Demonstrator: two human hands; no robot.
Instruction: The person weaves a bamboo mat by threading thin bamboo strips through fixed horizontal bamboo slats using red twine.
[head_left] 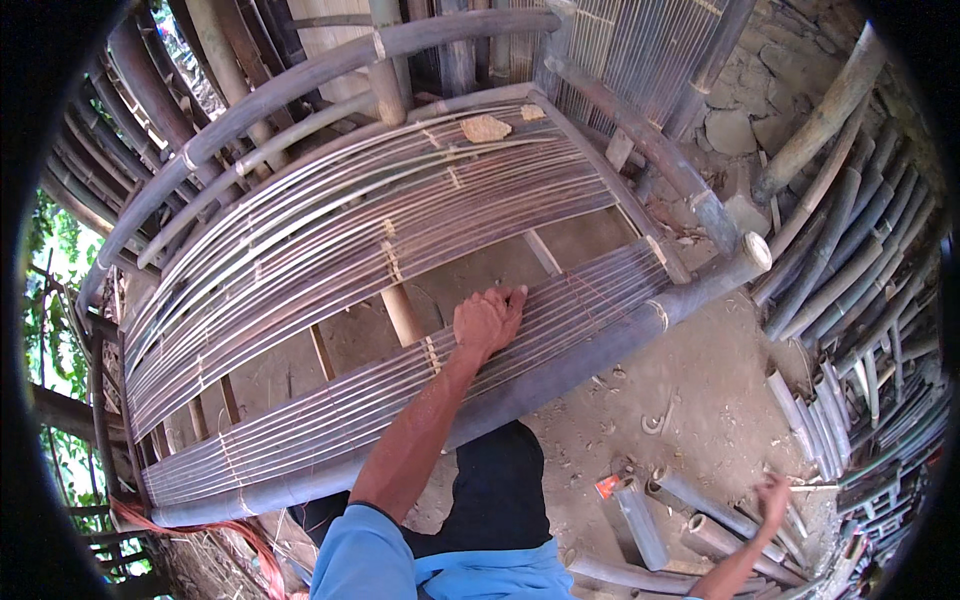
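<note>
A bamboo bench frame with long thin slats [400,215] fills the middle of the view. My left hand [488,318] rests on the near band of slats [590,300], its fingers bent over the inner edge beside the open gap. Far to the lower right, my right hand [772,500] reaches down among cut bamboo pieces. A thin pale strip [815,488] lies right beside its fingers; whether they grip it is too small to make out. A thick bamboo pole [540,385] forms the bench's front edge, close to my knees.
Cut bamboo tubes [640,525] lie on the dirt floor [690,420] at the lower right. More bamboo poles [850,240] are stacked along the right side. A curved armrest pole [330,70] bounds the bench's far side. Red twine [255,545] hangs at the lower left.
</note>
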